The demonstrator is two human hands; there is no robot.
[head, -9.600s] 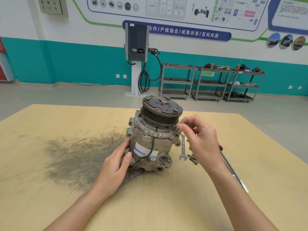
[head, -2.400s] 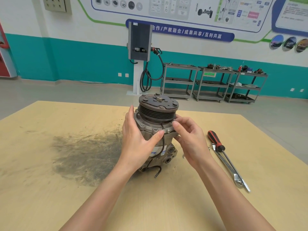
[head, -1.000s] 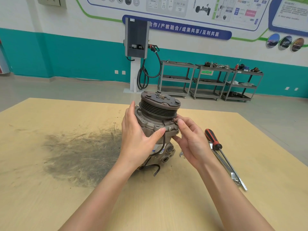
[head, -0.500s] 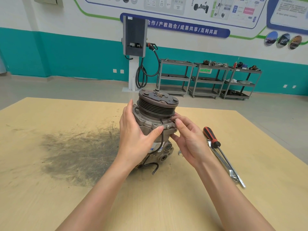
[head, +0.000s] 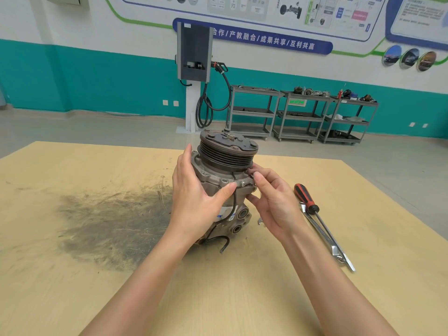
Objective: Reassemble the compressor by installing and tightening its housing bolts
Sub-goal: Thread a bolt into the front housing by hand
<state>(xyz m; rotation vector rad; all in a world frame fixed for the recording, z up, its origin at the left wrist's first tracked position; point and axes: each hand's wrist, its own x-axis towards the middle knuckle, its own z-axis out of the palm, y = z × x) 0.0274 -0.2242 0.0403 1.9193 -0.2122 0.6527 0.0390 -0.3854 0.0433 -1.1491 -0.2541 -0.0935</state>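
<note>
Teal-and-white walls with printed posters close off the far side of the workshop, and against them I count one grey wall charger on a white post [head: 194,52] with its black cable looped below, plus three grey metal shelf carts [head: 300,112] in a row. Nearer to me lies the pale wooden tabletop [head: 72,287], marked by one wide dark grease smear [head: 114,221] on its left half.

One grey cast-metal compressor with a black ribbed pulley on top [head: 225,173] stands near the table's middle, tipped slightly toward me; a thin black wire runs down its front and curls onto the wood. My left hand [head: 196,202] grips the housing from the left — fingers round the back, thumb pressed across the front flange. My right hand [head: 274,202] is at the flange's right edge, fingertips pinched together under the pulley rim; whatever they pinch is too small for me to make out.

To the right, well clear of the compressor, lie one screwdriver with a red-and-black handle [head: 306,197] and one long silver wrench [head: 324,236], side by side and touching. A second small silver wrench end [head: 260,222] peeks out behind my right wrist.
</note>
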